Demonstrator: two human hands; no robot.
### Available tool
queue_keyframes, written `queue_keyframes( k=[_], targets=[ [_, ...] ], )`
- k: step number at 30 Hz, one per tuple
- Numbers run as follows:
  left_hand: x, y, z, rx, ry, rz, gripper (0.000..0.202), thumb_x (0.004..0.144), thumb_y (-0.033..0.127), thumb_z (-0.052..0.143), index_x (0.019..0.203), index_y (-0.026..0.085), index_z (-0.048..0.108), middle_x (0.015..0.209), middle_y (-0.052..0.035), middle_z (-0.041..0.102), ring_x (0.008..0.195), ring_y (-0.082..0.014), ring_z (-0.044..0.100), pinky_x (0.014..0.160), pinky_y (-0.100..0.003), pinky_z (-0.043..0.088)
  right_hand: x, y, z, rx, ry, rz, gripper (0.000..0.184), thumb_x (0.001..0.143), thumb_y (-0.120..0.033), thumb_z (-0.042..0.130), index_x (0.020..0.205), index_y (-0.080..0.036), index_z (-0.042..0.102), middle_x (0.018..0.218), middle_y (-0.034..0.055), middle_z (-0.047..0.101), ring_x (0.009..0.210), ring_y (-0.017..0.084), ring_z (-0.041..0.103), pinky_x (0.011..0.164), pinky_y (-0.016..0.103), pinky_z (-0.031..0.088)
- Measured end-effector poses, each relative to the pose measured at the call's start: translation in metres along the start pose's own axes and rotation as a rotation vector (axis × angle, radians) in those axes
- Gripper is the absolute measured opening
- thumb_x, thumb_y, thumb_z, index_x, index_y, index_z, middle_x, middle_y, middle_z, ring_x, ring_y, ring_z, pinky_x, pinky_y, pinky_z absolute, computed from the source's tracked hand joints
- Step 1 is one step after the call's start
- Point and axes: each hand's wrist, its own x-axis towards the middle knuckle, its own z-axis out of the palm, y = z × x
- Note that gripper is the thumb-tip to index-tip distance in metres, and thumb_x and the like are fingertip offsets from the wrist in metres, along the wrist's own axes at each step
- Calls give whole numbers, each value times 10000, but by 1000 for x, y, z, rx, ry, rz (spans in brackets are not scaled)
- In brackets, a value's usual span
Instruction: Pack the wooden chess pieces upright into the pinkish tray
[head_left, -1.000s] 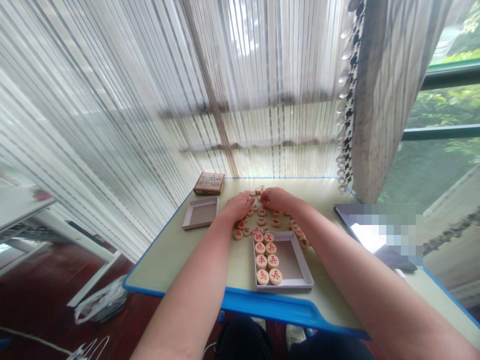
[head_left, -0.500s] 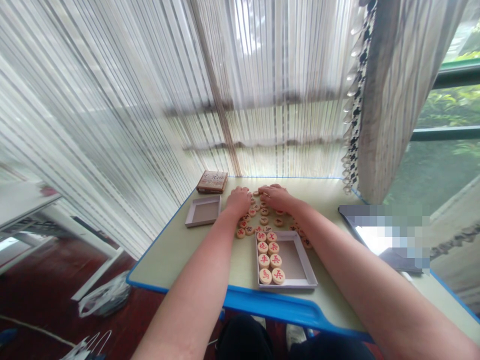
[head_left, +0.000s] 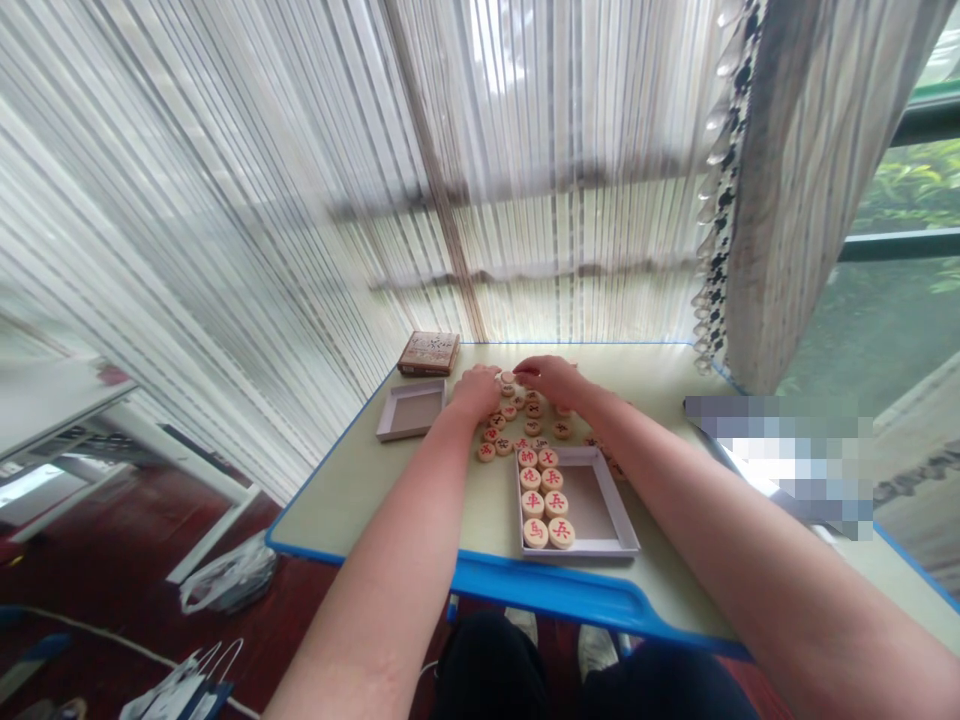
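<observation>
Round wooden Chinese chess pieces (head_left: 532, 409) with red or dark characters lie scattered on the far half of the table. Both hands reach in among them. My left hand (head_left: 478, 390) is at the left side of the cluster, fingers loosely curved and partly hidden. Opposite it, my right hand (head_left: 553, 380) has bent, parted fingers, the tips close to a pale piece (head_left: 508, 378) between the hands. Whether either hand touches that piece cannot be made out. Nearer me, a shallow box tray (head_left: 619, 500) holds two columns of red-character pieces along its left side.
A shallow box half (head_left: 384, 425) lies at the left, with a brown printed box (head_left: 428, 353) behind it. A blurred-out device (head_left: 780, 465) rests at the right edge. The table has a blue rim (head_left: 547, 588); a string curtain (head_left: 570, 250) hangs beyond it.
My hands have shifted slightly on the pieces, and the right fingers are now more bent. A pale piece shows between the fingertips. The whole view has tilted a little.
</observation>
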Motion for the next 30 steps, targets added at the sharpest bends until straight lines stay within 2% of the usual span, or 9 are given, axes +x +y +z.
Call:
queue_keyframes(
  k=[4, 6, 9, 14, 17, 19, 22, 25, 30],
  targets=[
    [-2, 1, -1, -22, -54, 74, 341, 877, 325, 349, 1123, 279, 582, 1229, -44, 561, 1115, -192, 508, 952, -312, 380, 0, -1, 6, -109, -14, 39, 270, 801, -372, 535, 962, -251, 714, 1005, 49, 669, 973, 202, 525, 867, 282, 375],
    [-2, 1, -1, -10, -58, 48, 329, 873, 327, 353, 1059, 253, 614, 1160, -61, 604, 1064, -200, 542, 915, -320, 407, -2, 4, 6, -145, 7, 76, 282, 783, -397, 553, 970, -257, 712, 1008, 48, 665, 985, 212, 512, 884, 301, 364],
    [0, -1, 0, 24, -9, -25, 319, 855, 334, 369, 968, 201, 637, 1035, -98, 650, 980, -221, 582, 849, -343, 441, -4, 9, 1, -149, -12, 81, 295, 808, -377, 512, 978, -236, 707, 902, 38, 691, 927, 203, 532, 893, 314, 361],
    [-1, -5, -1, 26, 16, -72, 223, 787, 317, 491, 906, 202, 641, 953, -85, 663, 927, -218, 595, 820, -334, 454, -6, 3, -9, -93, -120, 87, 249, 742, -299, 569, 937, -253, 717, 858, 8, 703, 841, 186, 569, 796, 274, 418],
    [-1, -7, -1, -20, 74, -61, 253, 785, 252, 490, 987, 197, 632, 994, -83, 649, 930, -201, 592, 830, -309, 457, -4, 2, -11, -56, -141, 94, 283, 720, -229, 563, 960, -242, 712, 882, 2, 701, 768, 159, 588, 734, 244, 435],
    [-1, -6, -1, -46, 124, -50, 296, 781, 195, 481, 1038, 189, 627, 1042, -90, 628, 913, -186, 597, 825, -287, 462, -3, 7, -12, -55, -87, 127, 308, 734, -236, 547, 1003, -249, 697, 923, 6, 695, 799, 164, 589, 738, 246, 435],
    [-1, -4, -2, -57, 121, -50, 280, 773, 163, 489, 976, 182, 680, 1043, -95, 624, 900, -184, 603, 835, -272, 462, -2, 17, -15, -170, -19, 212, 292, 744, -281, 546, 991, -263, 702, 926, 37, 692, 972, 237, 537, 813, 313, 420],
    [-1, -2, -3, -49, 120, -85, 278, 779, 169, 488, 951, 172, 707, 1021, -99, 646, 939, -200, 599, 873, -280, 453, -3, 22, -18, -266, -37, 225, 255, 730, -300, 565, 922, -247, 724, 897, 71, 691, 1061, 296, 464, 857, 375, 393],
    [0, 0, -2, -47, 83, -84, 299, 758, 147, 485, 948, 183, 712, 978, -77, 686, 950, -198, 604, 891, -294, 457, -7, 13, -23, -307, -76, 222, 229, 697, -319, 606, 848, -203, 732, 840, 106, 678, 1033, 309, 453, 815, 371, 404]
  ],
)
